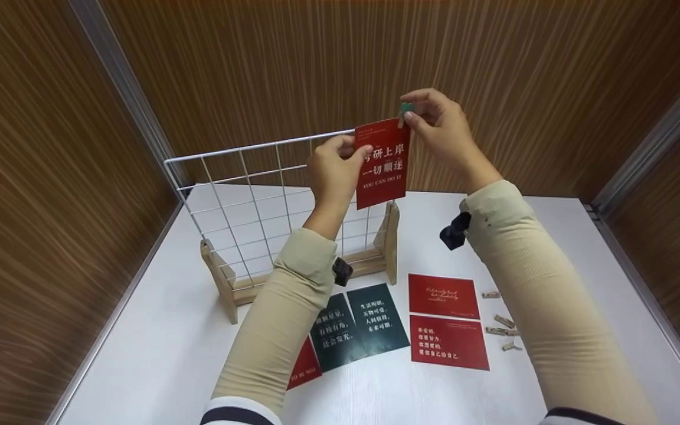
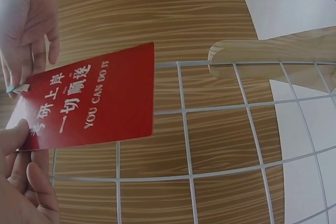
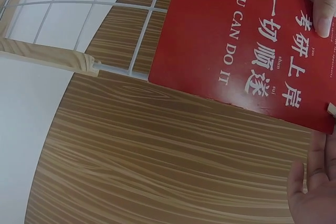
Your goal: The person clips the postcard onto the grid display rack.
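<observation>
A red card [image 1: 382,177] with white lettering hangs upright against the top right of a white wire grid [image 1: 263,195]. My left hand [image 1: 335,174] pinches the card's left edge, thumb in front and fingers behind. At the card's top right corner my right hand [image 1: 443,124] pinches a small wooden clothespin with a green decoration [image 1: 406,108]. The clothespin sits at the card's upper edge; whether it also bites the grid wire is hidden. In the left wrist view the red card [image 2: 100,98] lies before the grid wires [image 2: 189,145].
Wooden feet [image 1: 392,242] hold the grid on a white table [image 1: 163,354]. In front lie dark green cards [image 1: 378,319] and red cards [image 1: 449,342]. Several small clothespins [image 1: 502,321] are scattered at the right. Wood-grain panels [image 1: 257,71] enclose the table.
</observation>
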A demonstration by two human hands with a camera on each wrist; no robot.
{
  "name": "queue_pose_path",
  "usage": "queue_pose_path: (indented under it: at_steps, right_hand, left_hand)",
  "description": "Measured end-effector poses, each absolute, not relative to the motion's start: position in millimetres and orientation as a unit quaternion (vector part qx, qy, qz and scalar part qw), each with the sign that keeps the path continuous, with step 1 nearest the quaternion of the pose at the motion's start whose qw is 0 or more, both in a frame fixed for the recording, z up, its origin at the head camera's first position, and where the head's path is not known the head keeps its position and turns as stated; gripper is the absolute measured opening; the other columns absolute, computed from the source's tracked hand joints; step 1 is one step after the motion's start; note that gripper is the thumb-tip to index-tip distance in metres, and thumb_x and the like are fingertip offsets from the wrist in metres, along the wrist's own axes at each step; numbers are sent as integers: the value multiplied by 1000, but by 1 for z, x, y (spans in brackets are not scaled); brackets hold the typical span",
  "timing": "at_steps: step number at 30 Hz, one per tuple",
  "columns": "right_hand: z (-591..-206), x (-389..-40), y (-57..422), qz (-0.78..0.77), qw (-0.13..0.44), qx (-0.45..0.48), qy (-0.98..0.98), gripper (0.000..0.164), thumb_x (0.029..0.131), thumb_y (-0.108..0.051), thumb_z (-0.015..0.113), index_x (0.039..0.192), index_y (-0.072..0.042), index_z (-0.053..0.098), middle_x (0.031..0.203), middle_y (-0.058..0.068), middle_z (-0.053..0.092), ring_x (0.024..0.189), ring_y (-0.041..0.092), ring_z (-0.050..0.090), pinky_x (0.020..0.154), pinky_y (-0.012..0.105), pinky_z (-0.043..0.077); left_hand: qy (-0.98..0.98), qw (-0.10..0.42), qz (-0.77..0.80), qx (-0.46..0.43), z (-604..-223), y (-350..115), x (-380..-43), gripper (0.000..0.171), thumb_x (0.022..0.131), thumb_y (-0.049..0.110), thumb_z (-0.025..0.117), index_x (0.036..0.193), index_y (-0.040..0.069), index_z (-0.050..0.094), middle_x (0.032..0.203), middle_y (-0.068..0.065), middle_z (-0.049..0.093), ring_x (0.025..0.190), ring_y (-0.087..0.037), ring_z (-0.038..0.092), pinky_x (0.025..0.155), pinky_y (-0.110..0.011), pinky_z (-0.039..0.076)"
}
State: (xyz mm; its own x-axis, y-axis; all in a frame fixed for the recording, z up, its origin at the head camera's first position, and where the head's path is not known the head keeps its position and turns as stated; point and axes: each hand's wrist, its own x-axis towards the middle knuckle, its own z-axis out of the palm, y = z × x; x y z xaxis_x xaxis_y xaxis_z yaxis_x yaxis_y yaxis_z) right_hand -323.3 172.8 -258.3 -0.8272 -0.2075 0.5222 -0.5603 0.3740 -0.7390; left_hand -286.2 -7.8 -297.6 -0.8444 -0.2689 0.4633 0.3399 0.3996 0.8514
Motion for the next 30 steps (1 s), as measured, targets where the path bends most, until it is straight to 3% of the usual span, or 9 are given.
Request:
queue_pose_path:
  at_steps: [19, 30]
  right_hand:
    - [-265, -326, 175, 524, 173, 225, -803, 29, 97, -14, 55, 125, -6, 57, 100, 15, 62, 91, 19, 57, 88, 30, 45]
    - [-268, -316, 180, 560, 178, 249, -770, 39, 97, -12, 51, 132, 6, 46, 106, 22, 60, 98, 25, 56, 90, 32, 43]
  left_hand:
    - [-752, 278, -595, -47, -306, -15, -285, 18, 83, 18, 75, 96, 5, 71, 87, -3, 71, 79, -10, 65, 70, -23, 54]
    - [-745, 316, -584, -70, -318, -21, -282, 21, 81, 19, 78, 93, 3, 71, 85, -3, 70, 76, -9, 65, 66, -21, 53]
